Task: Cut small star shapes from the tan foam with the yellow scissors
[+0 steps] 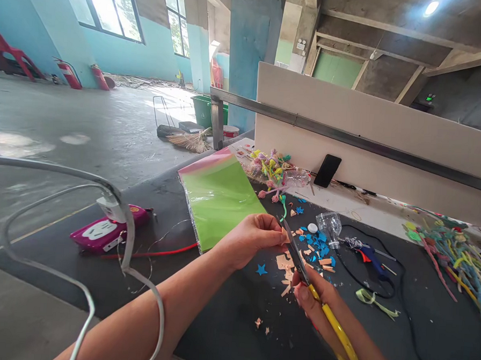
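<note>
My left hand (257, 237) pinches a small peach-coloured piece (286, 235) between thumb and fingertips, close to the scissor blades. In my right hand (318, 299) is a pair of scissors (341, 333) with yellow handles, blades pointing up and away beside the peach piece. Below the hands lie peach scraps (286, 262), partly hidden by the scissors. Blue scraps (320, 243) are scattered just beyond. One blue star (261, 269) rests on the dark tabletop near my left wrist, and small peach stars (258, 323) lie nearer me.
Left of my hands are a green sheet in clear plastic (223, 200) and a purple box (109, 228) with cables. On the right sit a glue gun (369, 259), a plastic bottle piece (329, 226) and fuzzy stems (458, 248). A phone (327, 170) leans against the white partition (372, 133).
</note>
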{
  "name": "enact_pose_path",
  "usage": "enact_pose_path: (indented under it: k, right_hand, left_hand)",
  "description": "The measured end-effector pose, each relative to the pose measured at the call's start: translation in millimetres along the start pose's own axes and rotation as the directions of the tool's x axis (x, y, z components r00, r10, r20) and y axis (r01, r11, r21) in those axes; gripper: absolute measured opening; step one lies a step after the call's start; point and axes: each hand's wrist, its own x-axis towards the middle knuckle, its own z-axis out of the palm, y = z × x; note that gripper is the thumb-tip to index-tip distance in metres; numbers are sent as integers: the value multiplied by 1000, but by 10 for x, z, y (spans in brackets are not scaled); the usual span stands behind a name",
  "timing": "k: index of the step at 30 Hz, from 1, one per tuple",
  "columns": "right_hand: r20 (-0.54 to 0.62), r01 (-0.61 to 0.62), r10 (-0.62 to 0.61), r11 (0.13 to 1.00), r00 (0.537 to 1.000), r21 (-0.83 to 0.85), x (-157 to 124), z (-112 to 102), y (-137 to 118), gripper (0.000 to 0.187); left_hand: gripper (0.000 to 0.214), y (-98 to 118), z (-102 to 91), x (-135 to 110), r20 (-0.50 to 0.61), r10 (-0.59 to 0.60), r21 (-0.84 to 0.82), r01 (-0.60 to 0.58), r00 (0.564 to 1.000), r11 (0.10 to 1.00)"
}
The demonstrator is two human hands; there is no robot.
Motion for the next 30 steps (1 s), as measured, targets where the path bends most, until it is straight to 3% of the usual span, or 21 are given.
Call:
enact_pose_path:
  k: [9, 15, 21, 30]
  right_hand:
    - [-16, 36, -36, 999, 999, -27, -18, 14, -76, 40]
    - [-8, 115, -118, 982, 993, -149, 43, -6, 29, 47]
    - [-34, 134, -135, 990, 990, -39, 75, 7, 137, 55]
    - [-44, 155, -165, 972, 985, -174, 51, -96, 52, 38]
  left_hand:
    - [23, -8, -1, -8, -1, -2, -2, 2, 1000, 1000]
    - [23, 5, -3, -9, 5, 9, 4, -9, 1000, 1000]
    - [21, -30, 38, -32, 13, 48, -1, -48, 999, 999]
    - [16, -87, 98, -69, -26, 120, 37, -119, 992, 992]
